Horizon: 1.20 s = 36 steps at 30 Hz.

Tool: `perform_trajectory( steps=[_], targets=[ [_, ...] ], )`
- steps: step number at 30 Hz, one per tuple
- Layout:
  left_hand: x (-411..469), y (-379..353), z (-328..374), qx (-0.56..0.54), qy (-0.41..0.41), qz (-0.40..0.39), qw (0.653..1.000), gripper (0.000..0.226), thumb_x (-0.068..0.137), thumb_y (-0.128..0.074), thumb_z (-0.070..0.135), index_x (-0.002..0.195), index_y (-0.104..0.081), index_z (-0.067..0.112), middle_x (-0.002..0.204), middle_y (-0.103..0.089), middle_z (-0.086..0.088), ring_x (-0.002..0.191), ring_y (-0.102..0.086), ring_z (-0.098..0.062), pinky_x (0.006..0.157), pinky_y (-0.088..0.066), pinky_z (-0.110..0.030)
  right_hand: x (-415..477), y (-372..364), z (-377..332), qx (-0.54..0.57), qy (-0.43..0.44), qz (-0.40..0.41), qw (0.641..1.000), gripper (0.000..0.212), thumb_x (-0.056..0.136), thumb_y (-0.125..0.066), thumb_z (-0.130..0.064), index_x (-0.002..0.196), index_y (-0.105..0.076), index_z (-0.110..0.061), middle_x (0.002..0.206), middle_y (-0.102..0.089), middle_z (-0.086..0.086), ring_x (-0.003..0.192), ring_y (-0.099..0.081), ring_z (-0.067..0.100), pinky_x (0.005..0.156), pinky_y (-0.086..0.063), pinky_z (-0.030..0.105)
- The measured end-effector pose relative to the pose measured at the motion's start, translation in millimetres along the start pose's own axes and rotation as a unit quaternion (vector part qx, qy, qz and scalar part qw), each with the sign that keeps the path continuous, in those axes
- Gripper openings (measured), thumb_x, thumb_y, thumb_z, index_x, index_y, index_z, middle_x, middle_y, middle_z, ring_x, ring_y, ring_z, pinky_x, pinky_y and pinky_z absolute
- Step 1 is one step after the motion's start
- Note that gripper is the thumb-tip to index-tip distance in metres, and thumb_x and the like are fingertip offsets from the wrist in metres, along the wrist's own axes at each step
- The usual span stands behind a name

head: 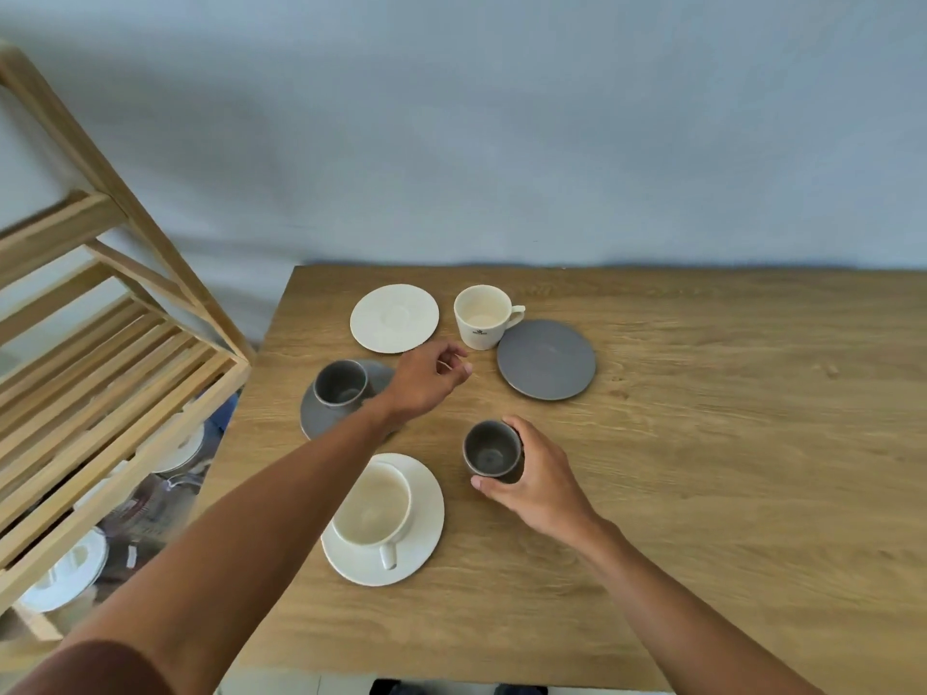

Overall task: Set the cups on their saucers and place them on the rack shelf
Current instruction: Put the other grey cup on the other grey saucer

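Note:
My right hand [536, 476] grips a small grey cup [491, 449] standing on the wooden table [702, 443]. My left hand [431, 376] hovers above the table between the saucers, fingers loosely curled, holding nothing. A second grey cup [341, 383] sits on a grey saucer [313, 413] under my left forearm. An empty grey saucer [547, 359] lies at the back right. A white cup [481, 316] stands on the table beside an empty white saucer [394, 318]. Near me, another white cup [371, 504] rests on its white saucer [426, 509].
A slatted wooden rack [115, 363] stands to the left of the table, its shelf level with the tabletop edge. Below it lie white plates [65, 579] and glassware. A pale wall runs behind the table.

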<state>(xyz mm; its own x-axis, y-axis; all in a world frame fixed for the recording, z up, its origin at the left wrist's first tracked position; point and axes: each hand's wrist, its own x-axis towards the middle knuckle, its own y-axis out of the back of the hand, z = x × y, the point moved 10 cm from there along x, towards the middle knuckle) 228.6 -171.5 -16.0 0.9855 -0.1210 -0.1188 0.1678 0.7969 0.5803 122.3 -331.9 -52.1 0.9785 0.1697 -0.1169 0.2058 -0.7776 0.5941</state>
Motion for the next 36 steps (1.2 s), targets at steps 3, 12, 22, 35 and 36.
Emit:
perform_trajectory(
  steps=[3, 12, 22, 35, 36],
  targets=[
    [12.7, -13.0, -6.6, -0.029, 0.032, -0.018, 0.999, 0.026, 0.091, -0.067, 0.029, 0.115, -0.065, 0.02, 0.097, -0.066, 0.005, 0.093, -0.061, -0.01, 0.075, -0.048, -0.02, -1.6, 13.8, 3.1, 0.015, 0.007, 0.026, 1.0, 0.07, 0.065, -0.087, -0.047, 0.124, -0.051, -0.037, 0.116, -0.058, -0.025, 0.11, -0.055, -0.004, 0.094, -0.044, 0.016],
    [45.1, -56.6, -4.7, -0.049, 0.064, -0.047, 0.996, 0.027, 0.09, -0.069, 0.021, 0.116, -0.065, 0.016, 0.103, -0.066, -0.001, 0.092, -0.06, -0.01, 0.074, -0.046, -0.017, 30.4, 101.3, 30.7, 0.026, -0.005, 0.114, 0.993, 0.071, 0.064, -0.092, -0.034, 0.124, -0.055, -0.026, 0.105, -0.057, -0.024, 0.095, -0.055, -0.014, 0.076, -0.036, -0.004],
    [61.9, -69.3, -12.9, -0.005, 0.071, 0.021, 0.997, 0.029, 0.083, -0.073, 0.012, 0.111, -0.066, 0.013, 0.08, -0.065, -0.002, 0.073, -0.058, -0.008, 0.067, -0.041, -0.012, 111.4, 137.7, 39.1, 0.01, 0.023, 0.119, 0.993, 0.074, 0.061, -0.093, -0.036, 0.124, -0.058, -0.022, 0.105, -0.063, -0.017, 0.099, -0.062, 0.007, 0.089, -0.051, 0.026],
    [57.2, -70.2, -14.9, -0.01, 0.075, 0.047, 0.996, 0.03, 0.085, -0.072, 0.018, 0.114, -0.064, 0.017, 0.089, -0.067, -0.001, 0.083, -0.062, -0.01, 0.08, -0.049, -0.021, 139.8, 120.3, 42.9, 0.014, 0.038, 0.078, 0.996, 0.069, 0.061, -0.092, -0.036, 0.121, -0.059, -0.025, 0.104, -0.063, -0.016, 0.098, -0.062, 0.006, 0.083, -0.046, 0.02],
    [56.5, -70.4, -14.8, -0.008, 0.076, 0.048, 0.996, 0.03, 0.085, -0.072, 0.018, 0.114, -0.064, 0.016, 0.089, -0.067, -0.001, 0.084, -0.062, -0.011, 0.082, -0.05, -0.024, 140.2, 119.5, 42.5, 0.012, 0.039, 0.073, 0.996, 0.069, 0.062, -0.092, -0.036, 0.121, -0.059, -0.025, 0.105, -0.063, -0.016, 0.098, -0.061, 0.006, 0.084, -0.046, 0.02]
  ],
)
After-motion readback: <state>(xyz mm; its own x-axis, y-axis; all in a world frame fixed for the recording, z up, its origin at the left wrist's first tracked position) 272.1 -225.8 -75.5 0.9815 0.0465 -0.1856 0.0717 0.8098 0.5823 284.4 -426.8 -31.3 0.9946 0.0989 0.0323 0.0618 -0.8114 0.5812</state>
